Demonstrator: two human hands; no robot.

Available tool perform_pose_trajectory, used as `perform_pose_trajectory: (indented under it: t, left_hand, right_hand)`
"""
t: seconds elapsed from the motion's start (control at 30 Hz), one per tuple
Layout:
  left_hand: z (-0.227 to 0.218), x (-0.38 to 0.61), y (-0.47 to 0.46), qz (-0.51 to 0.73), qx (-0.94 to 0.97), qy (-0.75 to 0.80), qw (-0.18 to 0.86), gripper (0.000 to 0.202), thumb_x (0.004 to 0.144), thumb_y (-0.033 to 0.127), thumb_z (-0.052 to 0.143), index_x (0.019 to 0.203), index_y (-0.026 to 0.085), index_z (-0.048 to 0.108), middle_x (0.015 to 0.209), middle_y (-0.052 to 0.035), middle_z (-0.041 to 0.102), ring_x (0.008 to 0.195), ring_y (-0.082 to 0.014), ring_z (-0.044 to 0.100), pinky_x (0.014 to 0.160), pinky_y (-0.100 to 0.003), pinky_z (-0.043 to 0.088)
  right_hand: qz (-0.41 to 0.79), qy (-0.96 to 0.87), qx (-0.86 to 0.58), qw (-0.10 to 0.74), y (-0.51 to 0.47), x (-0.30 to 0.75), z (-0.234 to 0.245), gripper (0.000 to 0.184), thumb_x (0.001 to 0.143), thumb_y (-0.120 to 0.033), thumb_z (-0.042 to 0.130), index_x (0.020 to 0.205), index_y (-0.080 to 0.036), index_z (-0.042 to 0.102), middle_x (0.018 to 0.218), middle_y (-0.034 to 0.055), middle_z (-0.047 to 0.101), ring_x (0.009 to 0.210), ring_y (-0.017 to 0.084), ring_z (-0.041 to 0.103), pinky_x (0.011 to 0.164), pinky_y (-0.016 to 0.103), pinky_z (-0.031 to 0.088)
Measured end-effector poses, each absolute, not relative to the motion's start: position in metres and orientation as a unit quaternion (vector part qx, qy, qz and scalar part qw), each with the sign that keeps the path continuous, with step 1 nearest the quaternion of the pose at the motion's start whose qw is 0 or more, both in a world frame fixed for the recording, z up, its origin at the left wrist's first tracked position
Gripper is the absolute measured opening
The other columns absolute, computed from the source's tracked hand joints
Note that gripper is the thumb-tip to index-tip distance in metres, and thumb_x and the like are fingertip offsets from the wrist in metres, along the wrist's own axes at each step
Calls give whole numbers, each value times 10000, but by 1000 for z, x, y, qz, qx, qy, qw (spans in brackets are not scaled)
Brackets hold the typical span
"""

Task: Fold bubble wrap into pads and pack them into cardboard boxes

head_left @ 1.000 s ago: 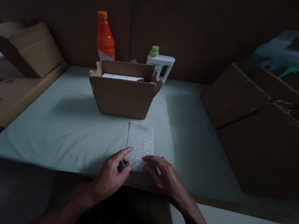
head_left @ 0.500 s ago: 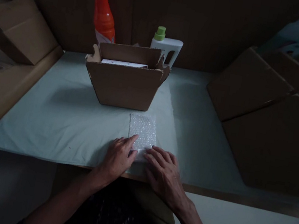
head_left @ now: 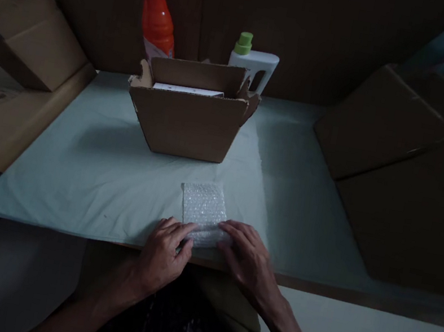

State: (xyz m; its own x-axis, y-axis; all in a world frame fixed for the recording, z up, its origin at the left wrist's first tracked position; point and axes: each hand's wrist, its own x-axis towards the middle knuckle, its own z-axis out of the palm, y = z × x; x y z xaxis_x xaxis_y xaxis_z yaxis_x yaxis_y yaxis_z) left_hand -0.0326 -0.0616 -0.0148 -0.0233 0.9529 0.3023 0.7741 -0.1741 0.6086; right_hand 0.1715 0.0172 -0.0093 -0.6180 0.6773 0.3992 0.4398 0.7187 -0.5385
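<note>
A small sheet of bubble wrap (head_left: pixel 203 206) lies on the pale cloth near the table's front edge. Its near end is curled up into a roll. My left hand (head_left: pixel 164 252) pinches the left end of that roll, fingers curled. My right hand (head_left: pixel 247 259) grips the right end with bent fingers. Whether anything sits inside the roll is hidden. Behind the wrap stands an open cardboard box (head_left: pixel 190 114) with a white flat item (head_left: pixel 188 90) inside.
An orange bottle (head_left: pixel 157 11) and a white jug with a green cap (head_left: pixel 252 60) stand behind the box. Flattened cartons (head_left: pixel 409 176) lean at the right. More cardboard boxes (head_left: pixel 16 67) sit at the left. The pale cloth (head_left: pixel 96 172) covers the table.
The hands drew back toward the table's edge and the near end of the bubble wrap rolled up under the fingers. The view shifted slightly.
</note>
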Motion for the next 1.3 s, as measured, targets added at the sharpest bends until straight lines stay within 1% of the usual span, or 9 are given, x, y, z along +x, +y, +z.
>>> perform_pose_trajectory:
  t: [0.17, 0.37, 0.57, 0.7, 0.8, 0.9, 1.03, 1.17, 1.3]
  left_hand:
    - [-16, -38, -53, 295, 690, 650, 117, 242, 893, 126, 577, 1114, 158, 671, 917, -71, 700, 898, -250, 629, 820, -426, 552]
    - [-15, -41, -60, 354, 694, 621, 86, 321, 888, 201, 642, 1205, 154, 626, 1166, -120, 655, 1085, -263, 601, 945, -442, 536]
    - [-16, -44, -67, 370, 702, 600, 105, 317, 899, 135, 580, 1215, 142, 609, 966, -73, 714, 936, -226, 634, 847, -399, 553]
    - [-18, -44, -55, 343, 674, 646, 103, 350, 885, 115, 562, 1231, 137, 604, 951, -81, 706, 909, -233, 635, 826, -398, 560]
    - [-21, -44, -46, 309, 668, 670, 94, 336, 875, 122, 567, 1206, 148, 617, 1013, -99, 695, 966, -265, 626, 878, -448, 549]
    - [-24, -46, -45, 340, 640, 680, 111, 354, 892, 179, 579, 1246, 165, 599, 1100, -113, 670, 1035, -270, 621, 921, -453, 534]
    - [-21, -48, -58, 453, 532, 675, 237, 467, 900, 296, 610, 1345, 184, 524, 1186, -124, 638, 1044, -242, 628, 908, -404, 534]
    - [-10, -44, -69, 544, 356, 584, 486, 589, 902, 346, 621, 1438, 196, 432, 1312, -146, 614, 1129, -247, 628, 967, -401, 511]
    - [-4, -36, -66, 589, 277, 448, 613, 447, 873, 314, 660, 1288, 166, 590, 1213, -115, 682, 1142, -254, 627, 1067, -414, 444]
  right_hand:
    - [92, -909, -298, 276, 16, 174, -15, 256, 939, -200, 584, 1188, -220, 639, 1245, 113, 689, 1176, 286, 600, 893, 447, 495]
    - [99, -925, -273, 244, 19, 166, -17, 205, 971, -148, 537, 1115, -202, 671, 1143, 81, 751, 1170, 276, 625, 886, 438, 463]
    - [230, -886, -311, 254, 20, 166, -11, 197, 971, -182, 547, 1133, -220, 653, 1012, 58, 759, 949, 205, 684, 820, 375, 533]
    - [141, -881, -332, 307, 19, 166, -15, 248, 953, -214, 585, 1198, -204, 625, 1162, 111, 720, 1095, 255, 640, 883, 424, 517]
    - [77, -910, -301, 274, 18, 162, -19, 248, 935, -207, 595, 1178, -205, 646, 1262, 127, 688, 1193, 305, 592, 899, 459, 482]
    - [66, -925, -287, 242, 20, 154, -24, 226, 942, -195, 593, 1156, -211, 663, 1229, 95, 720, 1202, 307, 601, 909, 462, 458]
    - [88, -893, -321, 302, 27, 144, -28, 169, 974, -186, 564, 1102, -212, 671, 1012, 58, 783, 1077, 257, 675, 861, 412, 480]
    - [183, -844, -365, 348, 23, 136, -25, 182, 976, -252, 567, 1113, -211, 679, 1011, 80, 769, 960, 231, 702, 800, 375, 543]
    - [296, -815, -371, 332, 7, 131, -19, 198, 972, -330, 570, 1088, -234, 699, 992, 70, 755, 930, 225, 702, 781, 361, 579]
